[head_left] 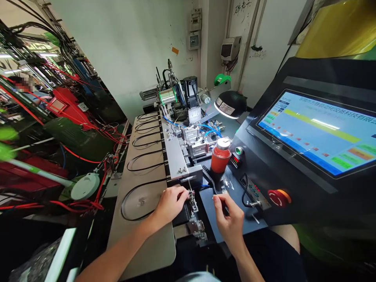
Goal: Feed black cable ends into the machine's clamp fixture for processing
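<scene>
My left hand is closed, its fingertips at a small metal clamp fixture on the machine's near end. The nearest black cable lies in a loop on the beige board and runs under this hand; the fingers hide its end. Above the dark grey plate, my right hand pinches thumb and forefinger together. Its fingertips meet by the handle end of a black brush; whether they grip it or something tiny is unclear. Just beyond stands a red bottle with a pale cap.
Several more cable loops lie along the beige board. At right are a touchscreen and a red emergency stop button. A lit lamp hangs over metal cylinders. Red hoses and machinery stand at left, with a person far behind.
</scene>
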Demonstrator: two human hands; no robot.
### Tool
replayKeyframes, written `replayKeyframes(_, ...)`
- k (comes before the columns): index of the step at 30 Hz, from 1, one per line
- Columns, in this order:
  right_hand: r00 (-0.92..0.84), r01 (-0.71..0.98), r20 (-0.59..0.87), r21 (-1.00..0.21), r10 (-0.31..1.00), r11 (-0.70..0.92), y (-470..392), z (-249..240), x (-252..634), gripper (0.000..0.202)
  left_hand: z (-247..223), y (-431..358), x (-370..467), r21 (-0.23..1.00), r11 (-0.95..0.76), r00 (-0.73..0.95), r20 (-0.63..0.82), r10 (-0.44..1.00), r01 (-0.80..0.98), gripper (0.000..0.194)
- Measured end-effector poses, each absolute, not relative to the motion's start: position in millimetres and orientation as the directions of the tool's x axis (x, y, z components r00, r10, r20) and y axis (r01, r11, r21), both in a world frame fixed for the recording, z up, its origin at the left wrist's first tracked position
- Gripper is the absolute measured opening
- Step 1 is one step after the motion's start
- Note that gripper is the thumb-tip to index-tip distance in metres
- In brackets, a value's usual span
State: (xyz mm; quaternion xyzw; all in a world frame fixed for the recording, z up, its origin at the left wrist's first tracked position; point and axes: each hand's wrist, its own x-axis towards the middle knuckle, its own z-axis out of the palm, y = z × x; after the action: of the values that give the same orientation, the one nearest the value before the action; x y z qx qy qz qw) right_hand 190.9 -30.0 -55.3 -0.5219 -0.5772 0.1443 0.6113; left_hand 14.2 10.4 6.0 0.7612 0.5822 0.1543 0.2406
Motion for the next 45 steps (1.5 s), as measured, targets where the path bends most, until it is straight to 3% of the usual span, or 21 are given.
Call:
replayKeyframes(11, 0.264, 0.394, 0.512, -0.831, 0.817, 0.393, -29.5, -63.5, 190.0, 0.022, 8.7, 10.7, 17.8, 0.475, -0.202, 0.265, -0.069, 0.962, 0.856, 0.03)
replayKeyframes(19, -0.017, 0.18, 0.256, -0.95, 0.967, 0.255, -3.7, -68.8, 178.3, 0.032, 5.8, 11.7, 21.6, 0.394, -0.213, 0.258, -0.065, 0.964, 0.894, 0.027)
replayKeyframes(25, -0.097, 0.073, 0.249, -0.964, 0.964, 0.257, 11.9, -70.5, 157.8, 0.035, 4.3, 12.6, 22.5, 0.354, -0.236, 0.269, -0.045, 0.962, 0.905, 0.027)
replayKeyframes(31, -0.072, -0.01, 0.26, -0.965, 0.963, 0.26, 10.7, -73.4, 154.3, 0.034, -1.8, 1.4, 14.2, 0.294, -0.346, 0.32, 0.135, 0.938, 0.891, 0.017)
replayKeyframes(36, -0.075, -0.035, 0.25, -0.968, 0.965, 0.248, 10.5, -76.4, 153.6, 0.034, -7.0, -3.7, 3.3, 0.039, -0.587, 0.553, 0.29, 0.781, 0.808, 0.026)
replayKeyframes(40, -0.079, -0.066, 0.242, -0.969, 0.967, 0.238, 10.6, -78.9, 153.0, 0.033, -3.6, -3.1, 5.6, -0.236, -0.687, 0.726, 0.258, 0.637, 0.687, 0.026)
replayKeyframes(45, -0.087, -0.095, 0.235, -0.969, 0.968, 0.227, 11.4, -80.7, 152.9, 0.034, 3.1, -1.9, 9.7, -0.321, -0.714, 0.78, 0.17, 0.603, 0.622, 0.022)
